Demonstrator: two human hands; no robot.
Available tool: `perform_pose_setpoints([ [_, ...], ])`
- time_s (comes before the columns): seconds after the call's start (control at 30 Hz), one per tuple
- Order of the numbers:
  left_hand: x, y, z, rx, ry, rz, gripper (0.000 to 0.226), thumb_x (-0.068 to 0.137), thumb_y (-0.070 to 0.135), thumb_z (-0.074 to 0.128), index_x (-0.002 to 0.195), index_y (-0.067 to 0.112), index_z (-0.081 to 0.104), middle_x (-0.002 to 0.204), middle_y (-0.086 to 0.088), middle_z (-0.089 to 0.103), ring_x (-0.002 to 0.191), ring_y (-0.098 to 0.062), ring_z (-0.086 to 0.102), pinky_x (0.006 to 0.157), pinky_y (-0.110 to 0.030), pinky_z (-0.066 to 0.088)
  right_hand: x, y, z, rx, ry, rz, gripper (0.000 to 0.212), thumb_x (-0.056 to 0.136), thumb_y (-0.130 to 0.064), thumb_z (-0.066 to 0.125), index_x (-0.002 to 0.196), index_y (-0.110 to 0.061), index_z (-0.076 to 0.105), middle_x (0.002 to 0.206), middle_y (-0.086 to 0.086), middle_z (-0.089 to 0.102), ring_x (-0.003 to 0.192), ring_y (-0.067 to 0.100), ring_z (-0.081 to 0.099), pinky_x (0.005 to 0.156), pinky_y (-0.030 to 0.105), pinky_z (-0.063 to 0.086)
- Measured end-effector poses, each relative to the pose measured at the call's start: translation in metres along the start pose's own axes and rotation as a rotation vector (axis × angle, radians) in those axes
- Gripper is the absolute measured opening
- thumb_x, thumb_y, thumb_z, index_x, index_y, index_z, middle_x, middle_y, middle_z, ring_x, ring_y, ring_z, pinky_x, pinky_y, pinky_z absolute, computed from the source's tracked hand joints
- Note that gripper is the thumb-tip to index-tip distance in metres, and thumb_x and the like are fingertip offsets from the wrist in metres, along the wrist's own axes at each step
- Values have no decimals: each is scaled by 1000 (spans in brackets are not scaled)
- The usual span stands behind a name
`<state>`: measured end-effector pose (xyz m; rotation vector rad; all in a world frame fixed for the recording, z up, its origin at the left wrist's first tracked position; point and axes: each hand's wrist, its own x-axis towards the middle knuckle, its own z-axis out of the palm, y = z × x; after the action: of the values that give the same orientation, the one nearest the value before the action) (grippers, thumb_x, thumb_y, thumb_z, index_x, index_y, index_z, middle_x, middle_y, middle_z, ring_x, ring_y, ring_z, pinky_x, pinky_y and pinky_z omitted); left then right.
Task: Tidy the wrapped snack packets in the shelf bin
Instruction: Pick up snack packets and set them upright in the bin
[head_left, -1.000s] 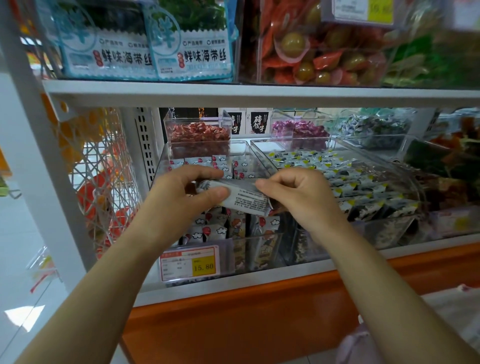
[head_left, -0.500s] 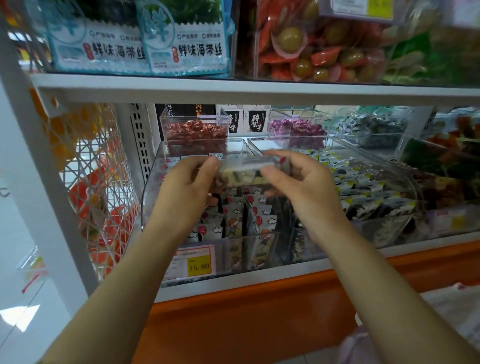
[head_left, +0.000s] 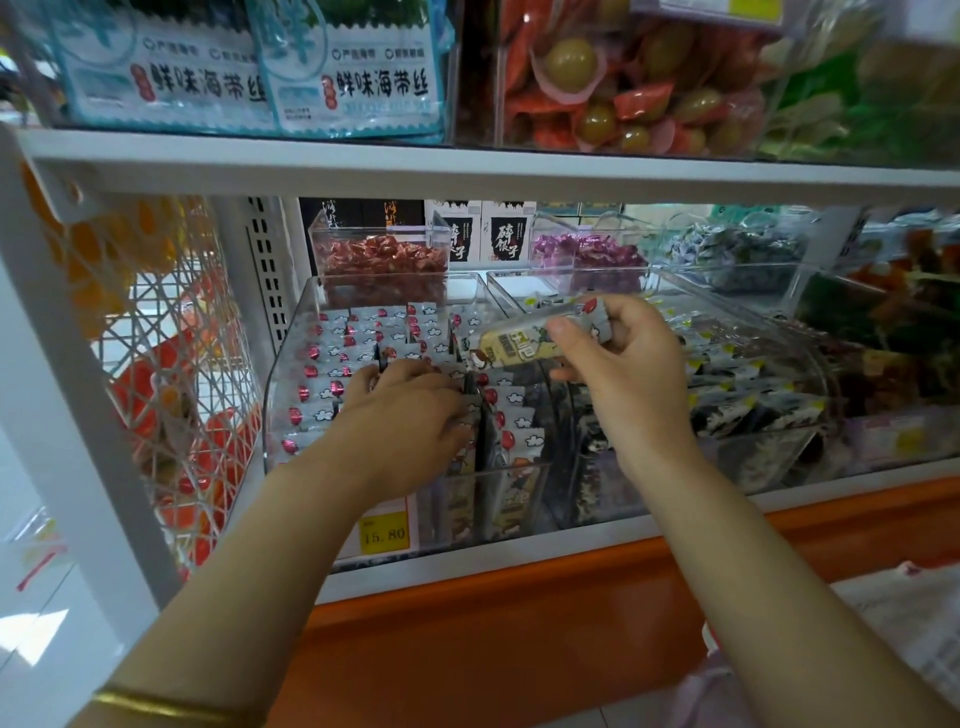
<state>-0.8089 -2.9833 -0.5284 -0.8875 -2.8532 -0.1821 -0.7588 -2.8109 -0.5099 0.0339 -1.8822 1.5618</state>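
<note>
A clear plastic shelf bin (head_left: 283, 395) holds several rows of upright grey snack packets (head_left: 332, 364) with red marks and small clouds. My left hand (head_left: 405, 410) reaches into the bin, palm down, its fingertips buried among the packets in the middle row. My right hand (head_left: 618, 364) hovers above the bin's right side and pinches one long wrapped packet (head_left: 514, 343) between thumb and fingers, holding it roughly level.
To the right stands a second clear bin (head_left: 810, 364) of dark packets. Small boxes of red sweets (head_left: 382, 254) and purple sweets (head_left: 587, 254) sit behind. A white shelf board (head_left: 467, 166) runs close overhead. A yellow price tag (head_left: 384, 532) hangs on the bin front. White wire mesh (head_left: 171, 364) lies left.
My left hand let go of the packet and dropped into the bin among the rows. My right hand keeps the packet alone, shifted slightly right.
</note>
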Motion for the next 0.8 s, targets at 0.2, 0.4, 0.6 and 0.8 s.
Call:
perform_pose_setpoints([
  [0.2,-9,0,-7,-127,87,46,25,83,37,58,67,31,40,78,14,42,87,-11,38,98,-39,26,-2,-4,7,-147,-38,-47,19,84,-18,67,93,-22,51,91,6,63,86,27,64,76,48,54],
  [0.4,-16,-4,-9,-241,167,70,22,73,47,67,75,35,50,79,17,46,74,4,36,75,-30,26,2,-6,17,-434,-168,-211,33,83,-23,69,112,-10,61,99,-1,63,90,13,58,75,16,42],
  [0.6,-21,-7,-10,-243,179,73,17,77,45,65,82,32,55,82,20,45,85,-9,39,76,-30,29,12,-8,37,-688,-397,-356,45,84,-26,68,124,-8,58,121,7,59,111,19,51,76,9,24],
  [0.8,-24,-13,-16,-294,175,6,26,71,50,66,85,32,52,88,13,45,91,-15,43,77,-33,39,15,-2,53,-875,-629,-311,30,88,-19,63,115,-9,60,114,12,62,105,28,56,86,38,46],
])
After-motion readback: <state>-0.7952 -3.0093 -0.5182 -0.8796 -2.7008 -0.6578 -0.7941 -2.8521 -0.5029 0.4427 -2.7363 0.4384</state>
